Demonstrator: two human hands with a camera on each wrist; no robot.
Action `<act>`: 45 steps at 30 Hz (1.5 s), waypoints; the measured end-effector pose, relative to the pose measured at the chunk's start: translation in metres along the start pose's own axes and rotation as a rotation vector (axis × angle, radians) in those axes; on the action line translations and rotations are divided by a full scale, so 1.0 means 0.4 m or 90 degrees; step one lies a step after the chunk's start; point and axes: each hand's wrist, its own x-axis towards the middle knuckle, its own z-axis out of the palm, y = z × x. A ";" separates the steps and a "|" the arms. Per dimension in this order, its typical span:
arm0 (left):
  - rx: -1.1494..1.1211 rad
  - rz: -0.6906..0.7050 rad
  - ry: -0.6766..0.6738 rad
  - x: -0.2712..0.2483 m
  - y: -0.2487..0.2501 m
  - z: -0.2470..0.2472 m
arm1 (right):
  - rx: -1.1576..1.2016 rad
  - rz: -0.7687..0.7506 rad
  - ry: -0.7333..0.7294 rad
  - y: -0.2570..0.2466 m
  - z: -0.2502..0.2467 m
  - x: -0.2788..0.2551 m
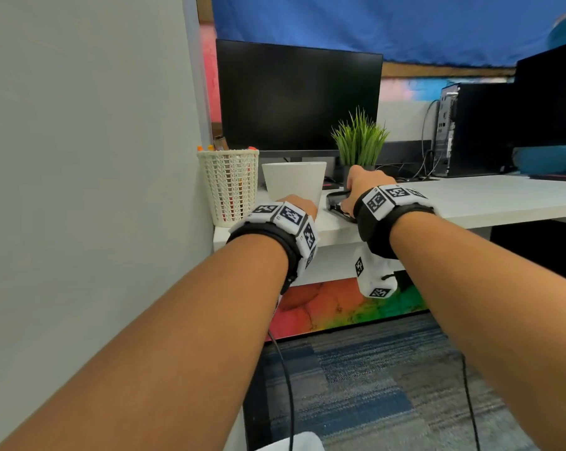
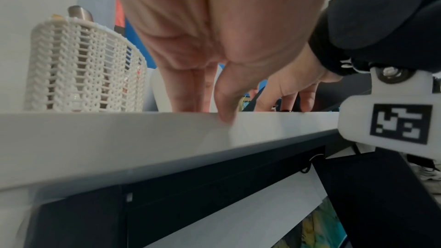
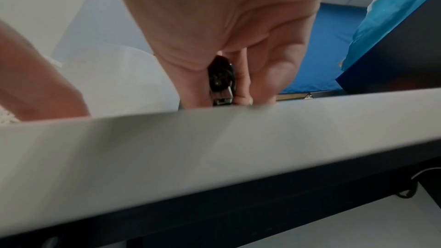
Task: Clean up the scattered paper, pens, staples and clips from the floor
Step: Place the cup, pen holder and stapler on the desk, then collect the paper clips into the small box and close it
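Note:
A black stapler [image 1: 338, 203] lies on the white desk [image 1: 470, 203] near its front edge. My right hand [image 1: 361, 183] grips it from above; in the right wrist view the stapler [image 3: 222, 82] sits pinched between thumb and fingers of the right hand [image 3: 238, 74]. My left hand [image 1: 303, 205] rests on the desk just left of it, in front of a white cup [image 1: 294, 183]. In the left wrist view the left hand [image 2: 200, 99] has straight fingers pointing down onto the desktop and its thumb on the desk edge, holding nothing.
A white mesh pen holder [image 1: 229, 187] with pens stands at the desk's left corner against a grey partition [image 1: 80, 157]. Behind are a dark monitor [image 1: 298, 96], a small green plant [image 1: 359, 141] and a computer tower [image 1: 454, 131]. Blue-grey carpet [image 1: 372, 385] lies below.

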 end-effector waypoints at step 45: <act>-0.443 -0.312 -0.130 -1.146 -0.202 1.218 | 0.184 -0.284 -0.324 -0.327 1.024 -1.228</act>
